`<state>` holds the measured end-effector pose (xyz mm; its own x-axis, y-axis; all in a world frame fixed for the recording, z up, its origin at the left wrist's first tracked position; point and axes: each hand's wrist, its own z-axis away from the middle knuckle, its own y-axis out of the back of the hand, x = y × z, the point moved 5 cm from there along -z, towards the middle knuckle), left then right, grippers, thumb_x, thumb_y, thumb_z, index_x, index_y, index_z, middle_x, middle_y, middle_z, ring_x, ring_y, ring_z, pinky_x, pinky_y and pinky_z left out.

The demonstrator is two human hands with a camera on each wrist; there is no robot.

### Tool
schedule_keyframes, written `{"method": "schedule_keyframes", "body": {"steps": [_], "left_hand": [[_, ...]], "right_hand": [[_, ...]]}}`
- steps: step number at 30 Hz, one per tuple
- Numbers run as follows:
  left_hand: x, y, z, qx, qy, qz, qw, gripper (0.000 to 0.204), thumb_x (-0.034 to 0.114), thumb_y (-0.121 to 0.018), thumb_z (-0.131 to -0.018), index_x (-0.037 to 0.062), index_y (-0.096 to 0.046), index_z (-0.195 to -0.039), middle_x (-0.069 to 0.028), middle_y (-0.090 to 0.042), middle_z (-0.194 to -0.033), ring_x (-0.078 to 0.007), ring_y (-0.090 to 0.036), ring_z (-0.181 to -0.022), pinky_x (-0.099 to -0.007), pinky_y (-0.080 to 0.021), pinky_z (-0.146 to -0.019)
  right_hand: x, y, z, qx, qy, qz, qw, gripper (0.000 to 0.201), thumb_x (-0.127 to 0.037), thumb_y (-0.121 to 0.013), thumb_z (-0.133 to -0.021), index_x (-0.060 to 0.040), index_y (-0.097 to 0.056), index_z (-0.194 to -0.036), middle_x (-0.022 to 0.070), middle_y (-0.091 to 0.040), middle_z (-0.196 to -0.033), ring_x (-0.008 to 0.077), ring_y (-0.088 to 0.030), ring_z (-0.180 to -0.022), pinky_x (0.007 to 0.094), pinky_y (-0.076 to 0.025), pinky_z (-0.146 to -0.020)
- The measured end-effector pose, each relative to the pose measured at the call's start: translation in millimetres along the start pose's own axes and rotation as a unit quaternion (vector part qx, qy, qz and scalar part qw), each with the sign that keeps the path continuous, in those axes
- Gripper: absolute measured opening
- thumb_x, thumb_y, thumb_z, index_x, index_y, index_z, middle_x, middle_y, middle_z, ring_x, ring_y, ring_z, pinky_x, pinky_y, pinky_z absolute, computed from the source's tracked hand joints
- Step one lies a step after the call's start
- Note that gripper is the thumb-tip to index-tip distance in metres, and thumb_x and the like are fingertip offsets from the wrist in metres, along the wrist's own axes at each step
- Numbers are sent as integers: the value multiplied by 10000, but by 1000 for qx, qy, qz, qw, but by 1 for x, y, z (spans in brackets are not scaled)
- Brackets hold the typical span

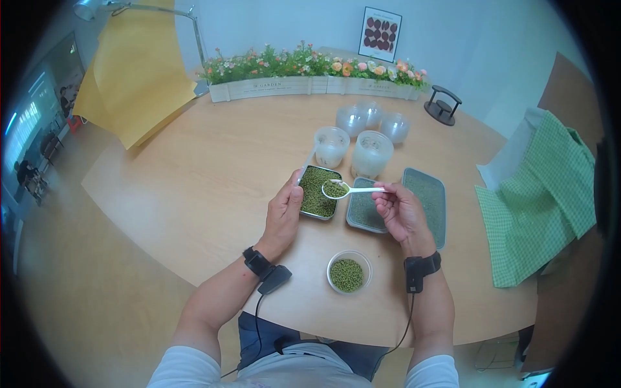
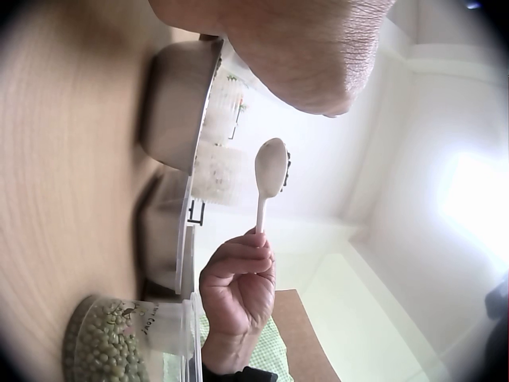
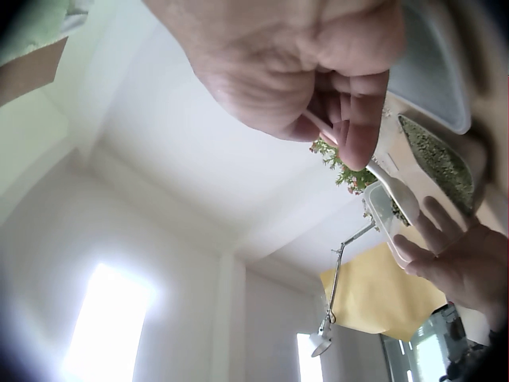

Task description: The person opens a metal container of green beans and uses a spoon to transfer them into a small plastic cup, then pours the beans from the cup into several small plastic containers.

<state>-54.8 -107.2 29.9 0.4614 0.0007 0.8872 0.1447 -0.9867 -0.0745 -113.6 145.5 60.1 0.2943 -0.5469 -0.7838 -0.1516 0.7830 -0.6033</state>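
Note:
My right hand pinches the handle of a white spoon. Its bowl carries a heap of mung beans and is level above a metal box filled with more of them. At the box's left side, my left hand grips a translucent lid that stands on edge. Nearer my body sits a round clear tub partly filled with mung beans. From the left wrist view, the underside of the spoon shows, with a few beans over its rim.
Two lidded boxes, a smaller one and a larger one, lie right of the bean box. Behind stand frosted cups and clear round containers. Flower planters line the back; a green checked cloth hangs at right.

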Motion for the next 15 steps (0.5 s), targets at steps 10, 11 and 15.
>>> {"method": "schedule_keyframes", "body": {"steps": [10,11,15], "left_hand": [[13,-4,1,-8,4,7,1000,558,338,-447,-1103,-58,-419,-1495,-109,-570,-1422,-134,-517,-1276,-290,-395,-1096],[13,-5,0,-9,7,7,1000,558,338,-447,-1103,-58,-419,-1495,-109,-570,-1422,-134,-517,-1276,-290,-395,-1096],[13,-4,1,-7,1,4,1000,556,334,-441,-1105,-60,-414,-1497,-108,-571,-1417,-130,-520,-1267,-288,-395,-1095]], "right_hand": [[-23,14,8,-86,-12,39,995,249,-116,-570,-955,96,-697,-925,150,-718,-705,152,-692,-536,231,-594,-495],[-27,15,9,-83,-13,37,996,249,-116,-570,-955,96,-697,-925,150,-718,-705,152,-692,-536,231,-594,-495],[-36,10,20,-166,-53,108,979,250,-105,-579,-940,109,-704,-899,166,-718,-707,164,-695,-529,229,-586,-483]]}}
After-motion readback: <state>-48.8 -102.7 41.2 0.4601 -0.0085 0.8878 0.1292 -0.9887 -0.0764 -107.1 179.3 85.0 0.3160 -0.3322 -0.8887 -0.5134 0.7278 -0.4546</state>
